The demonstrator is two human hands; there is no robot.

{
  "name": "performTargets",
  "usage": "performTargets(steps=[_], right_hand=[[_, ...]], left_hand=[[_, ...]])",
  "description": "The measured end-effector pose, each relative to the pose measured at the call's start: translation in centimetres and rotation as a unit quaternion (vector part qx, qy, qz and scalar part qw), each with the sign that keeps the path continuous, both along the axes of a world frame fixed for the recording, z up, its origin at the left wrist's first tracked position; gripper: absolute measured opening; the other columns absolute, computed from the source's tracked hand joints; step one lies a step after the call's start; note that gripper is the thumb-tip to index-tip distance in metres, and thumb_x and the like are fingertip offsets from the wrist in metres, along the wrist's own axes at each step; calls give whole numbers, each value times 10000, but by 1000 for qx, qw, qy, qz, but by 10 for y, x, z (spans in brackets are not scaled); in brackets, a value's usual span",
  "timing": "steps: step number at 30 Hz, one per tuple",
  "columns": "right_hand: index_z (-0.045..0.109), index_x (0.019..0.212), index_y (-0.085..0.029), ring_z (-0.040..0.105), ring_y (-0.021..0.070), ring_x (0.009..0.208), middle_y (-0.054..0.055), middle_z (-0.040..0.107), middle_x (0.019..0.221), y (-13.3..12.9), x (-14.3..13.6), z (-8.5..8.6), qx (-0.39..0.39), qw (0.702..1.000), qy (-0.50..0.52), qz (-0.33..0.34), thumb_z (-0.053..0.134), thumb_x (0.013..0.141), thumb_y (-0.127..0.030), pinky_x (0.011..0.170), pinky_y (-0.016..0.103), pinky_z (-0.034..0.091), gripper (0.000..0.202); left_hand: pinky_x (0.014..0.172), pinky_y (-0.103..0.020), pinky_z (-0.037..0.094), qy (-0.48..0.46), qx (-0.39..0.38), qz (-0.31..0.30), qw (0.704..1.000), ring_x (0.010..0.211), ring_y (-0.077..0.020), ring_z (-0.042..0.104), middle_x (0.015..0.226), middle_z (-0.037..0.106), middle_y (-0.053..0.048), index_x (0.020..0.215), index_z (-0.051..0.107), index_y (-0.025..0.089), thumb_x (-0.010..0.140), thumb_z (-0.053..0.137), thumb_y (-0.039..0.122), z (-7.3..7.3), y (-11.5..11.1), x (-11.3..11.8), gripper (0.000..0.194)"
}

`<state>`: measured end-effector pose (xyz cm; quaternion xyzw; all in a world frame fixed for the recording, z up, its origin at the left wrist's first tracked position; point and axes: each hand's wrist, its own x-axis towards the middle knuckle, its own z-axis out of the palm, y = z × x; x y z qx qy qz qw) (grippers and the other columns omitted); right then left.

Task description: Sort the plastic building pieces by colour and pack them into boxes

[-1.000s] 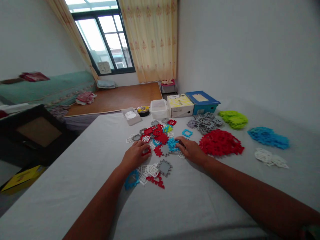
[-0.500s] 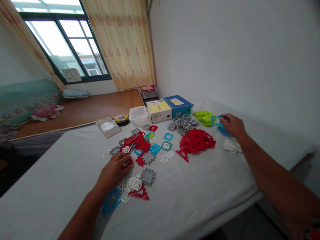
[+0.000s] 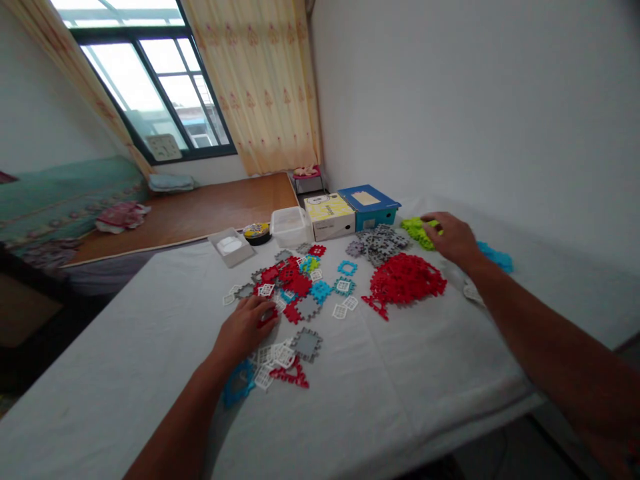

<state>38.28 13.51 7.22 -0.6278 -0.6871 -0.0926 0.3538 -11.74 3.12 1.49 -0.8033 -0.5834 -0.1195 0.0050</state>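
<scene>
Lime pile (image 3: 417,232), long axis sideways

A room in a home
Patterned curtains (image 3: 265,93) frame the far window (image 3: 175,93); at far left, a low brown bed (image 3: 225,208) with a folded blue cloth (image 3: 171,183)

On the table (image 3: 165,333), 2 boxes (image 3: 334,217) stand behind heaped interlocking tiles (image 3: 409,280); leftward from the boxes sit a tub (image 3: 291,227), a tin (image 3: 257,233), a tray (image 3: 244,254).

Matt plastic tiles (image 3: 300,285) — creased cloth tablecloth (image 3: 360,387) — smooth, cardboard-looking blue box (image 3: 379,208)
</scene>
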Motion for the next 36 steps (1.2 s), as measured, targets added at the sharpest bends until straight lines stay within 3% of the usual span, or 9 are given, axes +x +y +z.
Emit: performTargets(steps=[4,6,8,13,18,24,27,32,36], right_hand=[[674,1099,-202,631,206,983,83,690,1103,-17,-108,-9,-92,959,-103,246,540,921,-289,834,304,471,239],[668,1106,-201,626,220,979,99,685,1093,-25,-141,-22,-147,924,-182,302,555,922,-319,818,317,476,246],[662,1103,-197,611,248,995,118,673,1090,-30,-159,-35,-182,903,-241,306,555,925,-376,797,339,476,275],[635,1126,-185,564,285,1080,131,641,1172,-33,-165,-57,-198,906,-268,260,585,904,-416,836,359,454,325],[651,1111,-174,614,255,1009,126,689,1079,-34,-164,-59,-179,913,-242,276,480,959,-349,860,345,436,288],[654,1152,-201,670,208,919,81,720,1074,-32,-160,-63,-150,951,-43,268,422,968,-286,805,300,463,308],[651,1157,-210,680,199,894,64,728,1062,-31,-159,-65,-160,939,51,302,439,965,-313,779,296,484,304],[661,1127,-212,674,219,963,72,724,1076,-36,-160,-61,-149,921,117,339,499,930,-314,846,346,499,275],[643,1118,-201,679,193,901,79,720,1050,-35,-160,-59,-195,887,227,352,519,894,-281,717,302,539,269]], left_hand=[[952,-378,477,-2,4,-5,1000,1116,-245,531,1184,616,-57,1128,666,265,907,533,424,-1,-2,1,302],[943,-376,481,0,3,-5,1000,1115,-245,527,1181,617,-57,1132,666,265,901,553,397,-1,-3,2,289],[932,-376,485,2,4,-3,1000,1111,-247,524,1177,618,-59,1138,667,264,900,563,376,-1,-4,3,284],[923,-373,488,3,9,0,1000,1116,-243,520,1184,615,-55,1153,657,273,897,576,352,-1,-5,4,279],[938,-384,483,7,14,-4,1000,1116,-243,518,1185,613,-57,1143,655,268,905,566,351,-4,-4,4,267],[941,-388,487,9,12,-3,1000,1123,-250,518,1191,612,-64,1144,656,254,892,587,333,-2,-4,6,273],[947,-391,485,7,15,-4,1000,1114,-247,525,1189,614,-66,1138,659,253,894,584,330,-1,-4,7,267],[935,-386,493,1,19,-5,1000,1105,-245,535,1182,613,-64,1143,656,259,887,596,326,-2,-4,6,272],[933,-375,493,-6,24,-7,1000,1104,-240,538,1170,617,-58,1143,656,270,884,598,331,-3,-4,5,273]])
